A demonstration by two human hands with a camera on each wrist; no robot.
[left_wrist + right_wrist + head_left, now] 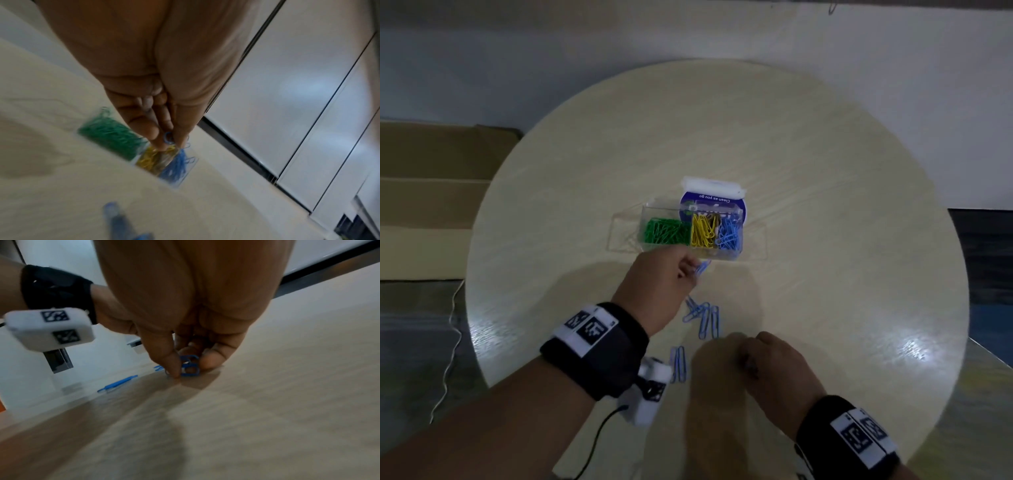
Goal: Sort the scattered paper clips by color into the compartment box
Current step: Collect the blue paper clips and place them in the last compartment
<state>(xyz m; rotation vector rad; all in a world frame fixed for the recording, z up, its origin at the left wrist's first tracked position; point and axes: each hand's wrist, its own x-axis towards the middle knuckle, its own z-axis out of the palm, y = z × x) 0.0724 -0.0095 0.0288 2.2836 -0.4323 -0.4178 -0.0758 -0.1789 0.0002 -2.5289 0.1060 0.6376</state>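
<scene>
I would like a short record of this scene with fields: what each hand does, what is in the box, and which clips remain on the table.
left hand: pinches blue clips near the box's front wall
right hand: pinches a blue clip at the table surface
compartment box: green clips left, yellow clips middle, blue pile right
loose clips: all blue, between the hands

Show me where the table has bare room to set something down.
Bare: the table's far half beyond the compartment box, and its right side. Crowded: the near strip, with loose blue clips between left hand and right hand.
</scene>
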